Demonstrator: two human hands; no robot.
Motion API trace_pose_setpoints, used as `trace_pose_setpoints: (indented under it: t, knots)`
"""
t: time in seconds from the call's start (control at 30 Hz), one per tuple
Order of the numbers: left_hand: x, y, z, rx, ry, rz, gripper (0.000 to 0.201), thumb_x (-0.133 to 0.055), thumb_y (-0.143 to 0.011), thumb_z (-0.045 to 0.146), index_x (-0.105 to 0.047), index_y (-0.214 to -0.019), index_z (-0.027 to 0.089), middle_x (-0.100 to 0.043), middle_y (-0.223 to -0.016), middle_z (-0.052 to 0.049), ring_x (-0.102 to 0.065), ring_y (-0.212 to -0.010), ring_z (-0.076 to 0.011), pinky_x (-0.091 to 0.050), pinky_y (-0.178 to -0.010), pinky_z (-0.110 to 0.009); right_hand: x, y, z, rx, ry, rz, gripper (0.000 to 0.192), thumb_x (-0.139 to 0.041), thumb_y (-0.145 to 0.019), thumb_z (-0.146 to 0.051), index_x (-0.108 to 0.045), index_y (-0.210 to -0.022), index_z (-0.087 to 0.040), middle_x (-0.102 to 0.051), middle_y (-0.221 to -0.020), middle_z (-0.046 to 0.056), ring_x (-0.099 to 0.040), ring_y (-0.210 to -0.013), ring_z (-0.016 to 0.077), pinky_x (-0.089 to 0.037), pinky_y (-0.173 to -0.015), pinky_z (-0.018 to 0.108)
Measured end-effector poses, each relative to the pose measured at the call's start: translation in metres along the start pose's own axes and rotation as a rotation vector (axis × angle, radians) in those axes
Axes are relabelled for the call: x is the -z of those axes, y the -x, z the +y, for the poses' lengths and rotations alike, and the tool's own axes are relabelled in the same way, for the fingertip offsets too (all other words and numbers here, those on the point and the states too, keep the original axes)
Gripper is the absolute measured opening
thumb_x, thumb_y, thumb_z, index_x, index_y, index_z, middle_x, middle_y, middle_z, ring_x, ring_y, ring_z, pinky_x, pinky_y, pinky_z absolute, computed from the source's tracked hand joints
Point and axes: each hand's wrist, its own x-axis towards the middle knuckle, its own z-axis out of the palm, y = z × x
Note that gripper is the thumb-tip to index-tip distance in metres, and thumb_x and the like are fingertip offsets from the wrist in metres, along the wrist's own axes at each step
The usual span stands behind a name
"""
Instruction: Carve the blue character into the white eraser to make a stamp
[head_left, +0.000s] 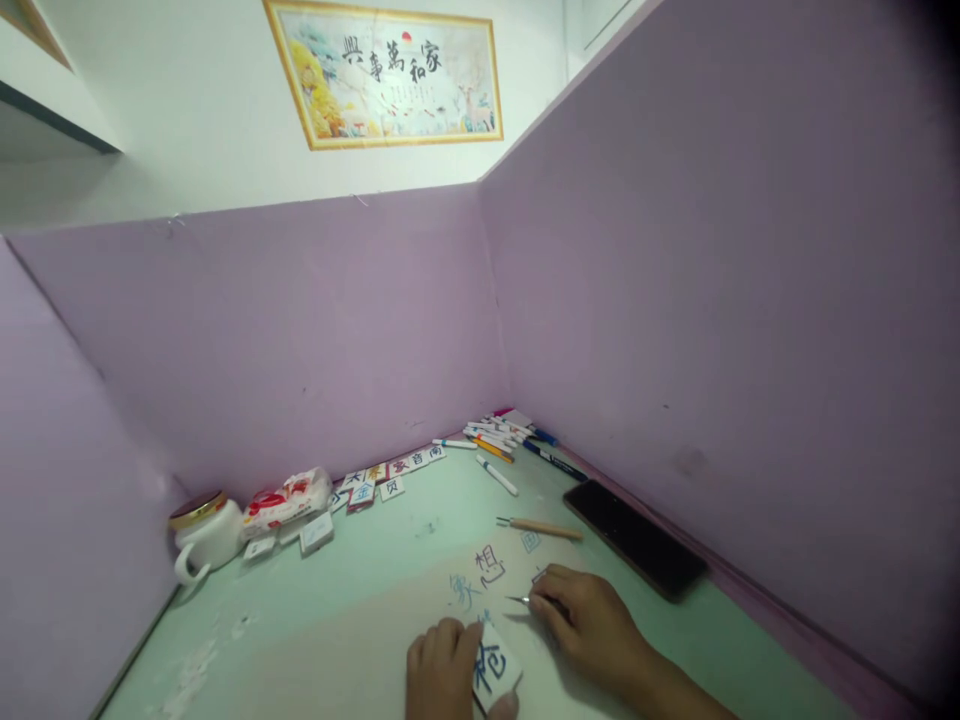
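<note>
left hand (442, 668) holds a white tile (495, 668); lidded mug (204, 535) stands far left.

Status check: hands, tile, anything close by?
Left hand gripping tile flat on desk. Right hand pinching a thin tool, tip just above tile. Wooden tool and phone lie apart.

The framed picture (384, 72) reads 家和萬事興; the tile (495, 668) perhaps 袍; desk ink (491, 565) 想.
</note>
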Motion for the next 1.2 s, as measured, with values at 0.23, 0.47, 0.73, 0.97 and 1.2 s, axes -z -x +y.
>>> trace_pose_setpoints:
  t: [0.23, 0.47, 0.73, 0.97, 1.2]
  knots:
    - [0.009, 0.001, 0.007, 0.021, 0.065, -0.036, 0.042, -0.066, -0.064, 0.03, -0.067, -0.105, 0.023, -0.064, -0.094, -0.008, -0.058, -0.089, -0.0272, -0.042, -0.084, -0.041, 0.001, -0.002, 0.001, -0.051, -0.055, 0.004, 0.024, -0.048, -0.086, -0.028, -0.07, -0.079, -0.021, -0.069, -0.079, 0.002, -0.063, -0.075, 0.0175, -0.04, -0.067, 0.028]
    - [0.017, -0.001, 0.014, 0.067, 0.115, -0.068, 0.043, -0.067, -0.063, 0.03, -0.068, -0.105, 0.021, -0.064, -0.097, -0.009, -0.057, -0.091, -0.0276, -0.04, -0.087, -0.041, -0.001, -0.006, 0.002, -0.078, -0.07, 0.003, 0.027, -0.046, -0.086, -0.029, -0.07, -0.078, -0.021, -0.07, -0.078, 0.003, -0.063, -0.074, 0.0184, -0.04, -0.067, 0.028]
    - [0.022, 0.001, 0.028, 0.129, 0.119, -0.09, 0.045, -0.061, -0.063, 0.024, -0.065, -0.107, 0.018, -0.061, -0.102, -0.011, -0.053, -0.096, -0.0288, -0.036, -0.093, -0.046, -0.003, -0.007, 0.008, -0.094, -0.1, -0.021, 0.027, -0.046, -0.086, -0.032, -0.069, -0.076, -0.02, -0.07, -0.076, 0.003, -0.062, -0.073, 0.0186, -0.04, -0.065, 0.028]
    - [0.017, -0.001, 0.016, 0.075, 0.092, -0.096, 0.045, -0.068, -0.06, 0.027, -0.067, -0.105, 0.02, -0.063, -0.097, -0.009, -0.056, -0.092, -0.0277, -0.04, -0.088, -0.042, -0.002, -0.005, 0.008, -0.072, -0.116, -0.02, 0.026, -0.047, -0.085, -0.031, -0.069, -0.075, -0.021, -0.069, -0.076, 0.003, -0.062, -0.073, 0.0191, -0.04, -0.065, 0.028]
    - [0.009, 0.001, 0.009, 0.036, 0.082, -0.036, 0.045, -0.072, -0.06, 0.033, -0.067, -0.103, 0.022, -0.063, -0.094, -0.008, -0.057, -0.088, -0.0266, -0.043, -0.084, -0.041, -0.001, -0.005, 0.006, -0.055, -0.108, -0.027, 0.028, -0.045, -0.086, -0.031, -0.068, -0.075, -0.02, -0.068, -0.074, 0.002, -0.062, -0.071, 0.0186, -0.04, -0.064, 0.028]
